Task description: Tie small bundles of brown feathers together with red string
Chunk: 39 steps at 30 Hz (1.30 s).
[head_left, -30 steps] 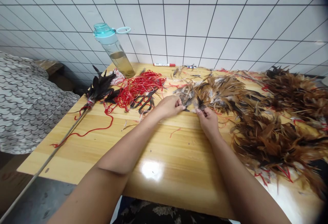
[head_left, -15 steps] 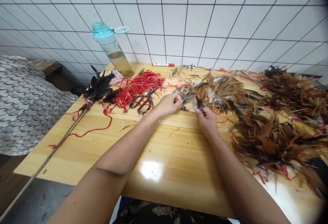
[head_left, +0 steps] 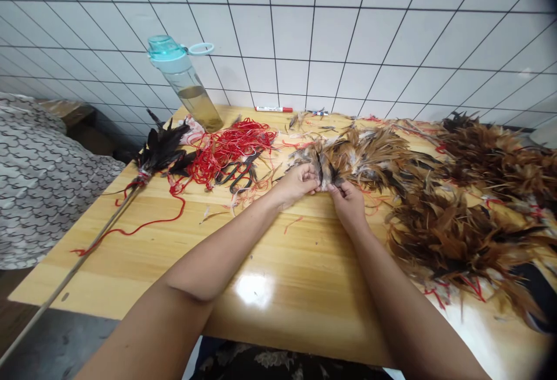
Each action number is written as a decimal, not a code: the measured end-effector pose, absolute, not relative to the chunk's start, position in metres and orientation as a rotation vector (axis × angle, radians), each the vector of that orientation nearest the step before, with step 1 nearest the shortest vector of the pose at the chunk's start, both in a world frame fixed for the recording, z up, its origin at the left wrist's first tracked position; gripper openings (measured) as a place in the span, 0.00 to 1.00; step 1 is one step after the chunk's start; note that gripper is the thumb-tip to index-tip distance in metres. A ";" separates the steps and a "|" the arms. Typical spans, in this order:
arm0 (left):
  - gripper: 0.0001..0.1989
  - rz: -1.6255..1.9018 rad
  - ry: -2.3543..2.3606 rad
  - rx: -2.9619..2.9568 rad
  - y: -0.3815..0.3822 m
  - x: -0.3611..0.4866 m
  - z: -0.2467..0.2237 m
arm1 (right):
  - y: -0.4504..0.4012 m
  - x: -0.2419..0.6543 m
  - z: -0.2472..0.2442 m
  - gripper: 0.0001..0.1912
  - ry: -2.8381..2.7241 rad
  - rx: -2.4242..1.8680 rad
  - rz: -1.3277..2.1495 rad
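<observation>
My left hand (head_left: 299, 183) and my right hand (head_left: 348, 201) meet near the middle of the wooden table. Both are closed in a pinch around the quill ends of small dark feathers (head_left: 324, 172), whose tips point away from me. Just behind them spreads a heap of loose brown feathers (head_left: 369, 151). Left of my hands, black-handled scissors (head_left: 243, 176) lie partly under a tangle of red string (head_left: 235, 145). A thin stick (head_left: 93, 242) with black feathers (head_left: 160, 147) bound to its end rests across the table's left side.
Bushy brown feather bundles (head_left: 461, 241) tied with red string cover the right side. A bottle (head_left: 187, 87) with a turquoise lid stands at the back left. A red marker (head_left: 273, 109) lies along the tiled wall (head_left: 291, 26). Patterned cloth (head_left: 47, 183) hangs at the left.
My left hand has moved right, up against my right hand, bringing its feather to those held there. The view has shifted slightly to the right.
</observation>
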<state>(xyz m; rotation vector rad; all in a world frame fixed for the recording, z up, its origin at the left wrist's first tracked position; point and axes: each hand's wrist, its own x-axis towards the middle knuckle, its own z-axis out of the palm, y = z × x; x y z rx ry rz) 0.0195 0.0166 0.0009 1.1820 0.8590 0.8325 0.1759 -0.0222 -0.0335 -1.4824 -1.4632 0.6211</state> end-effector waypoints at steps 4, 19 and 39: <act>0.08 0.813 0.804 1.161 0.014 0.023 -0.002 | -0.021 0.176 -0.035 0.11 -1.500 -1.477 0.617; 0.12 0.855 0.835 1.093 0.019 0.016 -0.004 | -0.021 0.176 -0.039 0.14 -1.378 -1.461 0.670; 0.09 0.792 0.888 1.104 0.015 0.021 -0.003 | -0.021 0.177 -0.040 0.13 -1.419 -1.504 0.641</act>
